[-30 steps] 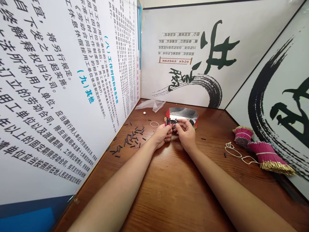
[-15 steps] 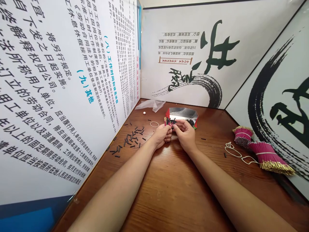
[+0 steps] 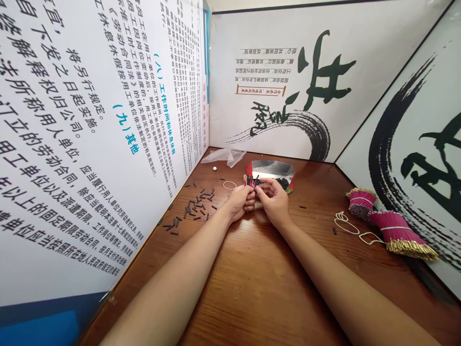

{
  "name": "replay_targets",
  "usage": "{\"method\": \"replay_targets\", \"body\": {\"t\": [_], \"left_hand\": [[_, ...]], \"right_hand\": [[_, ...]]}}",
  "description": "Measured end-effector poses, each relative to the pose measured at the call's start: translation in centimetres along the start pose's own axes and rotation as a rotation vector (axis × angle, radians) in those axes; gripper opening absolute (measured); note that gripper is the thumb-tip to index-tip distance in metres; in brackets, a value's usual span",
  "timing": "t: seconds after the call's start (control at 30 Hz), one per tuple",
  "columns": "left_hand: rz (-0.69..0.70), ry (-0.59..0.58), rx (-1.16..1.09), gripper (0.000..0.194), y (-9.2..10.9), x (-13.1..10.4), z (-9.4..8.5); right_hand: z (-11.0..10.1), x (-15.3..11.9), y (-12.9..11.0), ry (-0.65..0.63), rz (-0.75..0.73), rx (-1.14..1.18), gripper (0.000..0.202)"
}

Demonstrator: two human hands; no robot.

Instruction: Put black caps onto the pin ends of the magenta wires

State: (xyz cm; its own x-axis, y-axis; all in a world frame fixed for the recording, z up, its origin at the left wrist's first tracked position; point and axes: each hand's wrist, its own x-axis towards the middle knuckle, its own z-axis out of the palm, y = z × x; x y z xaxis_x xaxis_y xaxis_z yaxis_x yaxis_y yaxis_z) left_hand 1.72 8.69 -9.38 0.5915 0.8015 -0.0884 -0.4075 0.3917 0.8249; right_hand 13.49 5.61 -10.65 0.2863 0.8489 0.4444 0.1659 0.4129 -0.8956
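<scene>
My left hand [image 3: 240, 201] is closed around a small bundle of pink wires [image 3: 246, 180] with gold metal ends pointing up. Black sleeves cover some of those ends. Close against the bundle's right side, my right hand [image 3: 275, 202] has thumb and forefinger pinched together, with a small black sleeve [image 3: 256, 189] at the fingertips, partly hidden. Just behind my right hand stands an opened pack [image 3: 272, 166] with a silvery inside and red and green edges. It holds a pile of black sleeves [image 3: 284, 184].
Loose black sleeves [image 3: 196, 207] are scattered on the wooden table [image 3: 234, 278] at left. A rubber band [image 3: 229, 185], a clear plastic bag [image 3: 225, 156] and a white bead [image 3: 215, 168] lie behind. Two banded pink wire bundles [image 3: 398, 228] and loose rubber bands [image 3: 347, 225] lie right. Printed panels [image 3: 266, 29] enclose the table.
My right fingertips have shifted slightly left and down beside the wire bundle. The left hand keeps its hold, and the view has moved a little.
</scene>
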Motion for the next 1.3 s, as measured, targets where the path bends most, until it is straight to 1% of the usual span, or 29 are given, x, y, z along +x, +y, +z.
{"method": "replay_targets", "body": {"t": [0.1, 0.17, 0.27, 0.33, 0.4, 0.47, 0.53, 0.63, 0.73, 0.8, 0.93, 1.03, 1.13, 1.2, 1.3], "left_hand": [[-0.011, 0.008, -0.025, 0.021, 0.2, -0.1, 0.1], [-0.017, 0.008, -0.039, 0.021, 0.3, -0.2, 0.2], [-0.024, 0.004, -0.071, 0.022, 0.4, -0.2, 0.3], [-0.026, 0.004, -0.096, 0.023, 0.4, -0.2, 0.2], [-0.037, -0.003, -0.118, 0.024, 0.5, -0.2, 0.1], [-0.053, -0.015, -0.147, 0.022, 0.7, -0.2, 0.0], [-0.067, -0.028, -0.182, 0.019, 0.8, -0.2, -0.1], [-0.074, -0.04, -0.221, 0.014, 1.0, -0.2, -0.2], [-0.074, -0.038, -0.235, 0.013, 1.1, -0.3, -0.2], [-0.072, -0.038, -0.24, 0.014, 1.0, -0.3, -0.2], [-0.069, -0.044, -0.229, 0.025, 0.9, -0.2, -0.3], [-0.073, -0.031, -0.202, 0.03, 0.8, -0.2, -0.3], [-0.084, -0.028, -0.185, 0.03, 0.9, -0.3, -0.2], [-0.084, -0.032, -0.181, 0.027, 0.9, -0.3, -0.1], [-0.067, -0.043, -0.181, 0.018, 1.0, -0.4, -0.1]], "right_hand": [[0.0, 0.0, 0.1, -0.01, -0.003, -0.026, 0.029], [-0.2, 0.1, 0.0, 0.004, -0.042, -0.113, 0.025], [-0.6, 0.1, -0.4, 0.092, -0.147, -0.437, 0.018], [-0.8, 0.2, -0.6, 0.128, -0.16, -0.678, 0.021], [-0.9, 0.2, -0.6, 0.085, -0.124, -0.845, 0.027], [-0.8, 0.1, -0.4, 0.001, -0.092, -0.94, 0.032], [-0.7, 0.0, -0.2, -0.061, -0.082, -0.986, 0.034], [-0.6, -0.1, -0.1, -0.096, -0.093, -1.035, 0.035], [-0.6, -0.3, -0.2, -0.135, -0.117, -1.105, 0.036], [-0.6, -0.4, -0.2, -0.179, -0.12, -1.147, 0.034], [-0.6, -0.4, -0.5, -0.265, -0.084, -1.205, 0.03], [-0.6, -0.3, -0.6, -0.285, -0.074, -1.223, 0.032], [-0.6, -0.3, -0.7, -0.278, -0.067, -1.218, 0.032], [-0.6, -0.2, -0.7, -0.273, -0.062, -1.211, 0.032], [-0.6, -0.3, -0.7, -0.274, -0.059, -1.216, 0.031]]}}
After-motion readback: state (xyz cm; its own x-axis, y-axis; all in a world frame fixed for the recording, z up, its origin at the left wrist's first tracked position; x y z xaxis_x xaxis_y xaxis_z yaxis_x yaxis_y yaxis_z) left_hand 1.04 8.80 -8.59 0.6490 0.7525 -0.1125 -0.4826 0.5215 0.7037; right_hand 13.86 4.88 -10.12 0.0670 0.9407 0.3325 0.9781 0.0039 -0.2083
